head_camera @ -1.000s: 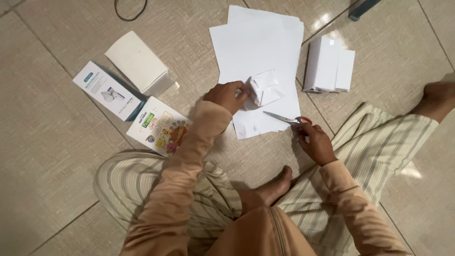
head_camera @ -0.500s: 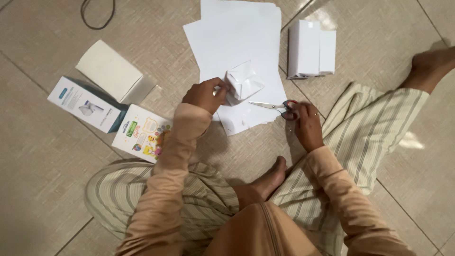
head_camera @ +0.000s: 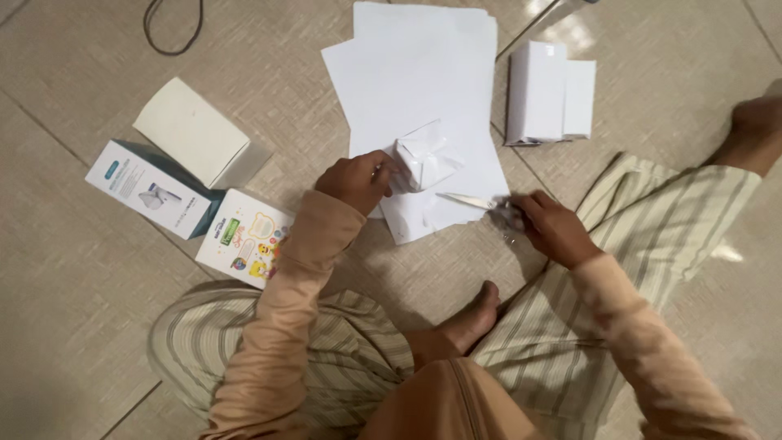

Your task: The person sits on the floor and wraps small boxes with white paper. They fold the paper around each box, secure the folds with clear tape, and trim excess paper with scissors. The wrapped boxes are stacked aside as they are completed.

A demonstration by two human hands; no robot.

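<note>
The left hand (head_camera: 356, 179) pinches a crumpled white paper wrap (head_camera: 423, 159) lying on the near part of a stack of white sheets (head_camera: 419, 73) on the tiled floor (head_camera: 73, 277). Just right of it, the right hand (head_camera: 554, 228) closes around the handle of the scissors (head_camera: 476, 201), blades pointing left over the paper. Three boxes (head_camera: 191, 143) lie to the left, a white box (head_camera: 547, 91) far right.
</note>
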